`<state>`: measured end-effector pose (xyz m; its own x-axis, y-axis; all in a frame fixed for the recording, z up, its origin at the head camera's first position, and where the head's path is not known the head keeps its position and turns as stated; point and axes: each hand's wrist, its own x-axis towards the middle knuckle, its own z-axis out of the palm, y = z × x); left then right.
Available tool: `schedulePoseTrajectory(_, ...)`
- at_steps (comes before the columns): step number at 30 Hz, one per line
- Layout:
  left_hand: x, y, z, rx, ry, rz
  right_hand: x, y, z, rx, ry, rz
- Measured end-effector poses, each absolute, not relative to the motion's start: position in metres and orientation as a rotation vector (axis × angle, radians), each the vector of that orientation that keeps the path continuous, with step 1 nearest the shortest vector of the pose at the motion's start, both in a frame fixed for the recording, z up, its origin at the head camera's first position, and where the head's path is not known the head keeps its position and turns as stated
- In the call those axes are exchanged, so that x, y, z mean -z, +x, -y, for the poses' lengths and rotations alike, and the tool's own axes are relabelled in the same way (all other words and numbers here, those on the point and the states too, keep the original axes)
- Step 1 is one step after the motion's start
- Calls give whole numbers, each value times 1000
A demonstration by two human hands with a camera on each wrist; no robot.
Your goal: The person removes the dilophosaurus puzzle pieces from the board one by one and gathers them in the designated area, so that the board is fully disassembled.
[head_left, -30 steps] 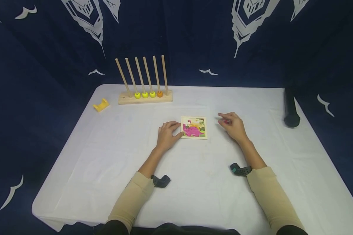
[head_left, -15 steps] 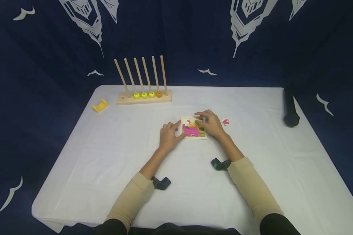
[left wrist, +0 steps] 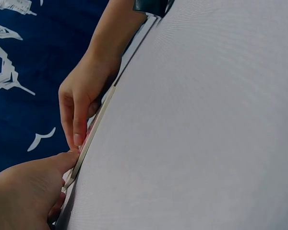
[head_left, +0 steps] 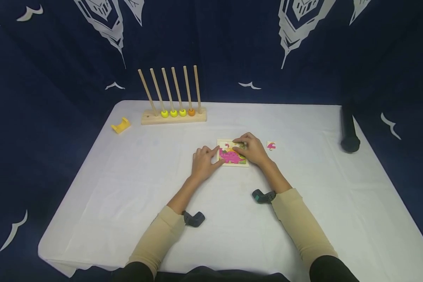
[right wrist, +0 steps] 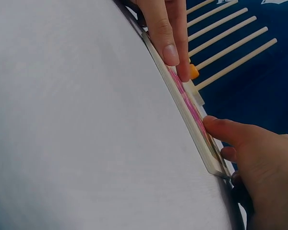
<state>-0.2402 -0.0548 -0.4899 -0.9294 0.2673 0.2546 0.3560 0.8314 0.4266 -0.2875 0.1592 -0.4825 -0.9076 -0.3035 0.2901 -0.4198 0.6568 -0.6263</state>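
A small square dinosaur jigsaw puzzle (head_left: 231,157) in a pale wooden frame lies at the middle of the table. My left hand (head_left: 202,163) holds its left side, thumb at the lower left corner and index finger at the upper left edge. Over the top right part of the picture is my right hand (head_left: 252,150), thumb and index finger bent close together around a puzzle piece, which they mostly hide. In the right wrist view the right thumb (right wrist: 221,125) lies on the picture face. One loose pink-and-white puzzle piece (head_left: 271,145) rests right of the frame.
A wooden peg stand (head_left: 174,120) with several upright rods and yellow and orange beads stands at the back. Left of it lies a yellow curved block (head_left: 121,125). A black cylindrical object (head_left: 349,131) is at the right edge of the white-covered table (head_left: 127,188).
My right hand has moved left from beside the loose piece onto the puzzle, leaving that piece uncovered. My left thumb has shifted slightly further onto the frame.
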Motion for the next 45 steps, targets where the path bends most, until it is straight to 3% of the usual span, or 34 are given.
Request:
schedulePoseTrajectory(14,489,-241,55,750,-478,2818,475,-287,-160,-1062,646,2769)
schedulePoseTrajectory(29,489,-241,55,772,-480,2803,469,-291,-155,-1106,528,2931)
schedulePoseTrajectory(45,490,-240,55,783,-470,2814,479,-288,-155,-1294,511,2759)
